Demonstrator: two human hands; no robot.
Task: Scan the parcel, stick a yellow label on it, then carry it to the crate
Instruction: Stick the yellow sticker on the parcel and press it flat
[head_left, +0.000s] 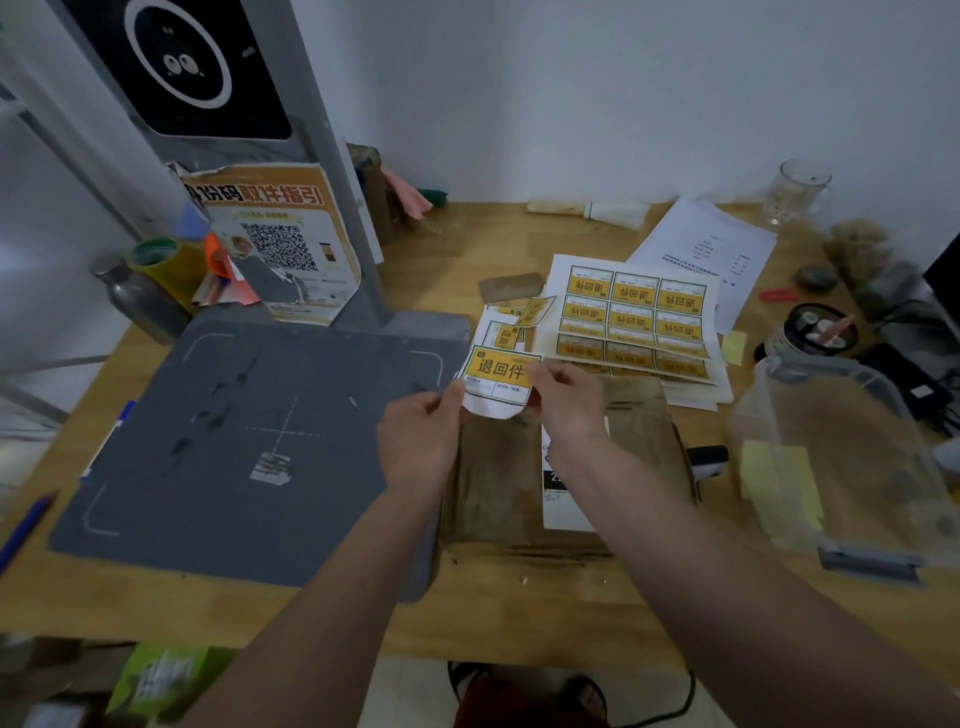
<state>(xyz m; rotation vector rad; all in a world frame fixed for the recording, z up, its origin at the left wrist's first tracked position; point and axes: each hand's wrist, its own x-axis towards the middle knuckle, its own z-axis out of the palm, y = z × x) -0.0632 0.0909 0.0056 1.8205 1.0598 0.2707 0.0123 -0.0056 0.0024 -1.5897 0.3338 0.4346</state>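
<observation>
Above the brown parcel, both hands pinched one yellow label: the left hand gripped its lower left corner, the right hand its right edge. Beyond the parcel lay the label sheet.

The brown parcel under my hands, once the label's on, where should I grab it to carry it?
Probably by its two long side edges, one hand from each side. The brown parcel lies flat on the wooden table, long axis running away from you, so both sides look open. Both hands, left and right, hold the yellow label now.
</observation>
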